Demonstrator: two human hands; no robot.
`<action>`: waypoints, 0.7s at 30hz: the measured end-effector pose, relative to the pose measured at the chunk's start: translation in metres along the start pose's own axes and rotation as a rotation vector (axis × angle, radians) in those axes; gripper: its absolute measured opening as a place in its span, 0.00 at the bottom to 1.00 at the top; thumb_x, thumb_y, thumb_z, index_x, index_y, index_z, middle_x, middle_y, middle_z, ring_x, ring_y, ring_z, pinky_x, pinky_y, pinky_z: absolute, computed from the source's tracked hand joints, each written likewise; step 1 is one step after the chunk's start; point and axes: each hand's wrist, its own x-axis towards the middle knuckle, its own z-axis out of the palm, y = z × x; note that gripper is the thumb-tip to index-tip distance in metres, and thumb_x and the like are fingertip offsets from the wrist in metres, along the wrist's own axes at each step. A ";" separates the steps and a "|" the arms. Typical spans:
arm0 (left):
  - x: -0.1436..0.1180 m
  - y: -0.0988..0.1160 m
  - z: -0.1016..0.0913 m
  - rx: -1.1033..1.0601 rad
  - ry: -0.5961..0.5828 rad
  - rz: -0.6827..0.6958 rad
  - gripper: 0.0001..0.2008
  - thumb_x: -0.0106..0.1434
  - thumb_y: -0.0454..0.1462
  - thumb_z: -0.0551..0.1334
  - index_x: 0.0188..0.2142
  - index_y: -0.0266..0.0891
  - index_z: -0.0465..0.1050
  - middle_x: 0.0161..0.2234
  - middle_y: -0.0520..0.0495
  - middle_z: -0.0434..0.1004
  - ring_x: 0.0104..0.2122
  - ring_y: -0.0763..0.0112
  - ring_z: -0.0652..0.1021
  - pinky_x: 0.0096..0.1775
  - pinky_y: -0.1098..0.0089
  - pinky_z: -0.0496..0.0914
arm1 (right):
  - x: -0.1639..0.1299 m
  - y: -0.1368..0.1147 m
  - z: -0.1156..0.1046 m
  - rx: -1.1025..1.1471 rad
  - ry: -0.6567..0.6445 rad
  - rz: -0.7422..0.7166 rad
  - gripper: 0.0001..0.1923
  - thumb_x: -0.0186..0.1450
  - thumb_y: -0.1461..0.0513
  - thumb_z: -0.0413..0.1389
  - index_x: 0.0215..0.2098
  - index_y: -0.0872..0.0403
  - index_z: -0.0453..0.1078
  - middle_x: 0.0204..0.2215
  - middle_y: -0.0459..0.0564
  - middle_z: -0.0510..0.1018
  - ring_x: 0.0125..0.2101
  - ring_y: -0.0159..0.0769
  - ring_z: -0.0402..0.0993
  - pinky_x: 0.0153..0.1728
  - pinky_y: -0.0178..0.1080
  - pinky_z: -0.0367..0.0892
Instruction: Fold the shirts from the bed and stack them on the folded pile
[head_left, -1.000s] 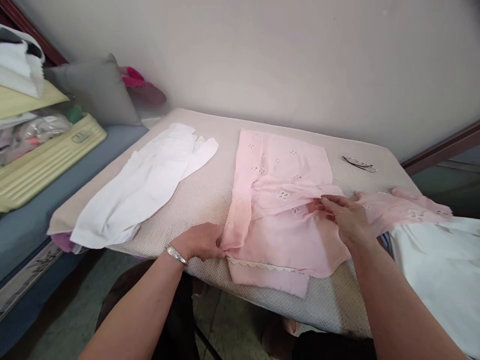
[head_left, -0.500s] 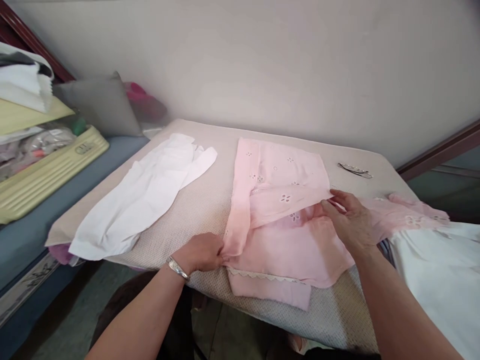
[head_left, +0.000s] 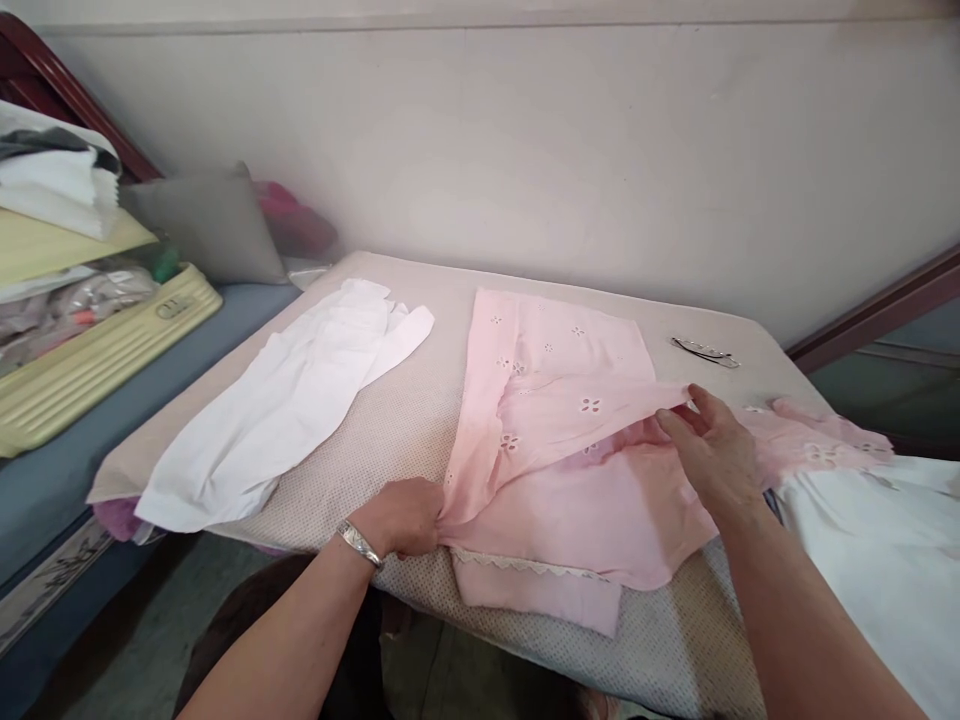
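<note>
A pink garment (head_left: 555, 500) with cut-out flower embroidery and a scalloped lace edge lies spread on the padded table (head_left: 390, 420). My left hand (head_left: 405, 515), with a silver bracelet at the wrist, is closed on the garment's near left corner. Between the thumb and fingers of my right hand (head_left: 709, 435), the upper layer is pinched and lifted off the layer below. Pink fabric continues to the right beyond that hand. Left of it all lies a white cloth piece (head_left: 292, 400), touched by neither hand.
Eyeglasses (head_left: 705, 352) rest at the table's back right. White fabric (head_left: 885, 560) hangs over the right side. At the left, a blue mattress (head_left: 255, 310) holds a grey cushion (head_left: 206, 225) and an open yellow case (head_left: 127, 330) with bagged items. A wall (head_left: 525, 150) runs behind.
My right hand has drawn the lifted pink layer a little to the right. The fabric by my left hand is bunched tighter. The view has tilted slightly upward.
</note>
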 end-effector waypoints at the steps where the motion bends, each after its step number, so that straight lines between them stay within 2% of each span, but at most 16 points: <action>1: 0.000 0.001 -0.001 0.024 -0.009 0.009 0.05 0.56 0.35 0.62 0.31 0.37 0.76 0.36 0.37 0.81 0.38 0.54 0.81 0.35 0.64 0.71 | 0.001 0.000 -0.001 0.022 -0.005 0.010 0.38 0.62 0.48 0.58 0.68 0.47 0.61 0.53 0.53 0.80 0.56 0.46 0.75 0.60 0.50 0.66; 7: 0.001 0.000 0.001 0.070 -0.016 0.046 0.10 0.59 0.37 0.60 0.35 0.35 0.78 0.37 0.33 0.82 0.37 0.50 0.82 0.32 0.63 0.71 | 0.005 0.007 -0.002 0.052 0.064 0.031 0.40 0.61 0.49 0.61 0.69 0.47 0.61 0.52 0.56 0.80 0.57 0.48 0.74 0.61 0.52 0.64; 14: 0.002 -0.002 0.004 0.027 0.004 0.057 0.19 0.63 0.49 0.59 0.38 0.37 0.79 0.40 0.34 0.82 0.39 0.49 0.82 0.33 0.61 0.73 | 0.011 0.014 -0.011 0.185 0.069 0.060 0.42 0.58 0.54 0.63 0.69 0.54 0.61 0.54 0.59 0.78 0.55 0.49 0.75 0.58 0.51 0.66; 19: 0.002 0.000 0.009 0.041 0.028 0.087 0.15 0.61 0.45 0.60 0.37 0.37 0.79 0.38 0.35 0.82 0.38 0.51 0.82 0.33 0.63 0.72 | 0.013 0.020 -0.009 0.202 0.065 0.054 0.42 0.59 0.54 0.64 0.69 0.53 0.61 0.55 0.58 0.78 0.54 0.48 0.76 0.57 0.48 0.67; 21: 0.002 -0.003 0.008 0.010 0.014 0.091 0.12 0.59 0.43 0.61 0.33 0.37 0.79 0.34 0.37 0.82 0.35 0.54 0.82 0.31 0.64 0.70 | 0.014 0.024 -0.005 0.143 0.067 0.011 0.41 0.59 0.52 0.64 0.69 0.53 0.62 0.52 0.58 0.80 0.52 0.47 0.77 0.55 0.48 0.69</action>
